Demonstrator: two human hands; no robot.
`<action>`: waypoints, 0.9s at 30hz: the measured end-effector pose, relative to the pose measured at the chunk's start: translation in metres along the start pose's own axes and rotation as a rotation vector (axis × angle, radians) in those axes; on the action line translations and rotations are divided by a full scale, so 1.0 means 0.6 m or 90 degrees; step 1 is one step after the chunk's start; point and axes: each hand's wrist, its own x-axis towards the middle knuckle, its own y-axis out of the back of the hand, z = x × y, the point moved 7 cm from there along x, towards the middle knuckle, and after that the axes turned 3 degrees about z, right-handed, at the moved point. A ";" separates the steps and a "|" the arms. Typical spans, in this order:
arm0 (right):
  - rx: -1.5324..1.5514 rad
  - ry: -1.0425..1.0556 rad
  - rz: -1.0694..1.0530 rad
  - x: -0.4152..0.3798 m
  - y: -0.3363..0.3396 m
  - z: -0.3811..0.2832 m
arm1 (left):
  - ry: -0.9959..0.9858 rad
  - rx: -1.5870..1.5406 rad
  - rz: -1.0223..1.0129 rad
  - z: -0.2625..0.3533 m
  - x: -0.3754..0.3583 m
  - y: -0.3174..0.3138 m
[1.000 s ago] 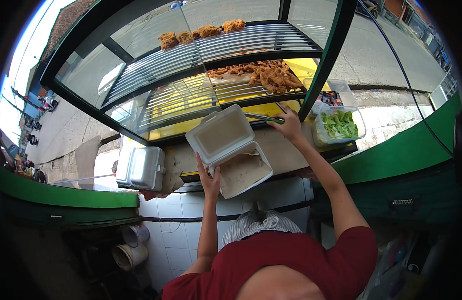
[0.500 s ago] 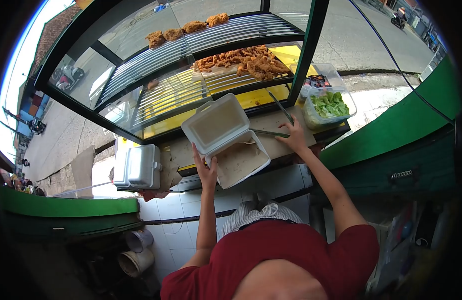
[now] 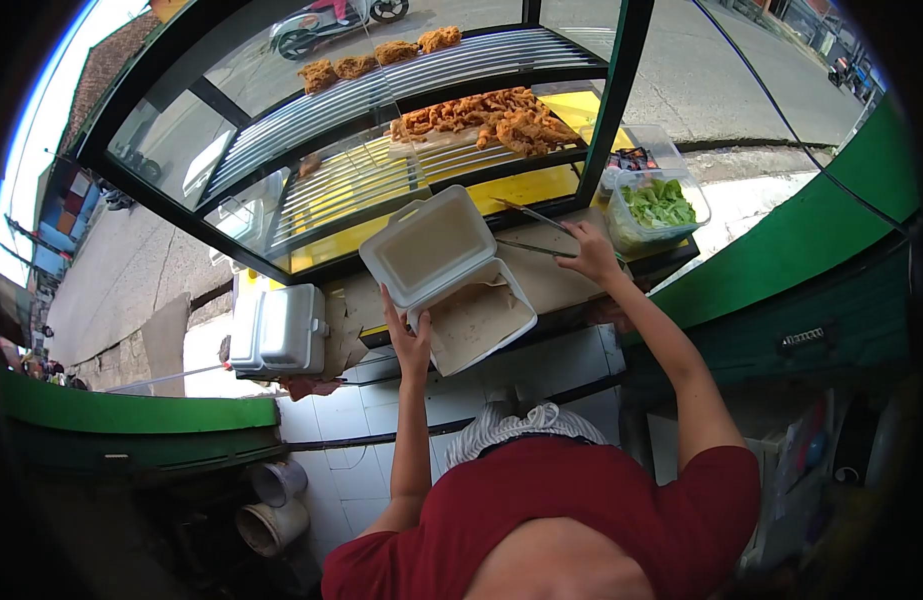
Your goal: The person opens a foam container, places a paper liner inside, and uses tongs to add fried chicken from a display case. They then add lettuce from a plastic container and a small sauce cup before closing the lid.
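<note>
My left hand (image 3: pixel 409 338) grips the left edge of a white foam takeaway box (image 3: pixel 426 245), thumb inside and fingers outside. The box's lid stands open, and brown paper (image 3: pixel 479 318) lines its base. In my right hand (image 3: pixel 591 256) is a pair of metal tongs (image 3: pixel 536 215), their two arms apart and pointing left over the counter, near the box's right side. Nothing is between the tong tips. Behind the box, a glass display case (image 3: pixel 401 190) holds fried chicken pieces (image 3: pixel 355 67) on the upper rack and a heap of smaller fried pieces (image 3: pixel 461 115) below.
A clear plastic tub of lettuce (image 3: pixel 659 204) stands right of the tongs. Closed foam boxes (image 3: pixel 291 328) are stacked at the counter's left end. Green walls (image 3: pixel 131 408) flank both sides. Buckets (image 3: pixel 271 525) sit on the floor at lower left.
My right hand has turned the tongs, so their upper arm now lies lower and points more to the left. The box has barely shifted. A motorbike has appeared on the road behind the case.
</note>
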 end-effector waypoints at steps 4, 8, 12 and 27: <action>-0.002 0.031 0.034 -0.014 0.081 -0.010 | -0.062 0.045 0.011 0.003 0.006 0.005; 0.011 -0.017 0.067 -0.017 0.165 -0.015 | -0.013 0.001 0.002 0.002 0.004 0.002; -0.135 -0.019 0.184 -0.007 0.242 -0.049 | -0.031 0.000 -0.006 -0.010 0.007 0.003; -0.270 -0.069 0.136 0.082 0.225 -0.045 | -0.012 -0.026 -0.014 0.002 -0.007 -0.005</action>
